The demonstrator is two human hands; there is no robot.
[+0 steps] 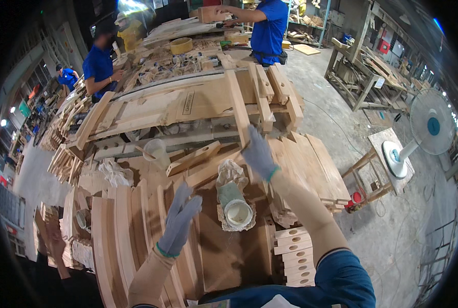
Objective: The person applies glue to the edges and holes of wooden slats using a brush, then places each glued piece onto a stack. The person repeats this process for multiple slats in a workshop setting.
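My right hand (259,155), in a grey glove with a green cuff, reaches forward over the bench. It is closed around the near end of a long pale wooden bar (236,105), which points away from me. My left hand (179,225), gloved the same way, is held open above several curved wooden pieces (123,226) and touches nothing that I can make out. Between my hands stands a white-lined cup (238,212) with pale stuff inside, against a crumpled wrapping. Shorter wooden pieces (194,158) with holes lie just beyond it.
Stacked boards (308,167) lie to the right, above a pile of slotted blocks (296,256). A plastic tub (157,153) holds a stick. Co-workers in blue (268,31) stand at the far bench. A white fan (429,123) is on a stool at right. Another person's hands (54,241) show at lower left.
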